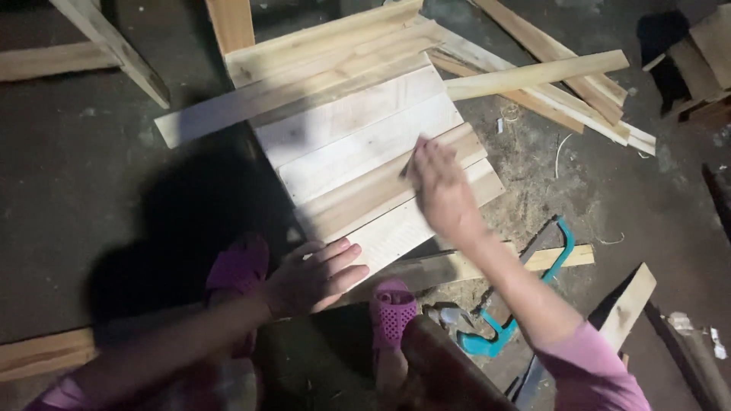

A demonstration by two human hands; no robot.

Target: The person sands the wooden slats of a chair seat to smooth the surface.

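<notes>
Across the frame's lower left, the left hand (316,275) lies flat with fingers spread, steadying the near edge of the boards (365,144), which sit side by side on the floor at centre. Just right of centre, the right hand (442,190) pinches a pencil (406,161) against one board; any mark is too faint to tell. Lower right, a teal saw (533,281) lies untouched, so cutting seems still ahead.

Pale, matt bare-wood planks (358,144) (rough-sawn); glossy teal plastic saw handle (487,342).
</notes>
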